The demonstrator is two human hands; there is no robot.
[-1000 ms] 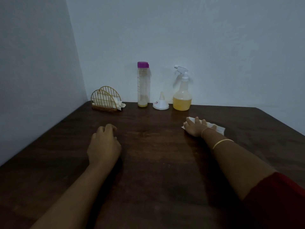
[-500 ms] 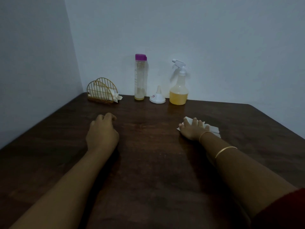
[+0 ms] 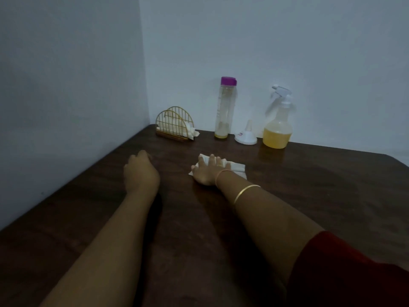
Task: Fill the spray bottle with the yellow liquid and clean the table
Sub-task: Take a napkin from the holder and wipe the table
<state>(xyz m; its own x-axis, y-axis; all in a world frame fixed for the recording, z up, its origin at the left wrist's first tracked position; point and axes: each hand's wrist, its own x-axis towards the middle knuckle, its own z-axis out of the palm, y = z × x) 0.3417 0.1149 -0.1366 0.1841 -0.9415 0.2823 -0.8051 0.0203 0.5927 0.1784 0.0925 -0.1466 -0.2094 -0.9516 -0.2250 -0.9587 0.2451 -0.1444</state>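
Observation:
A clear spray bottle (image 3: 277, 127) with a white trigger head stands at the back of the dark wooden table (image 3: 321, 196), its lower part full of yellow liquid. To its left stand a white funnel (image 3: 245, 136), upside down, and a tall clear bottle (image 3: 224, 108) with a purple cap and only a trace of yellow at the bottom. My right hand (image 3: 209, 171) lies flat, fingers spread, pressing a white tissue (image 3: 238, 169) on the table. My left hand (image 3: 140, 172) rests on the table beside it, fingers curled, holding nothing.
A gold wire napkin holder (image 3: 174, 123) with white tissues stands in the back left corner. Walls close the table at the left and back. The table's right back corner is at the right edge of view.
My right hand has slid the tissue leftward across the table, closer to my left hand. The view has shifted to the left. My left hand has stayed put.

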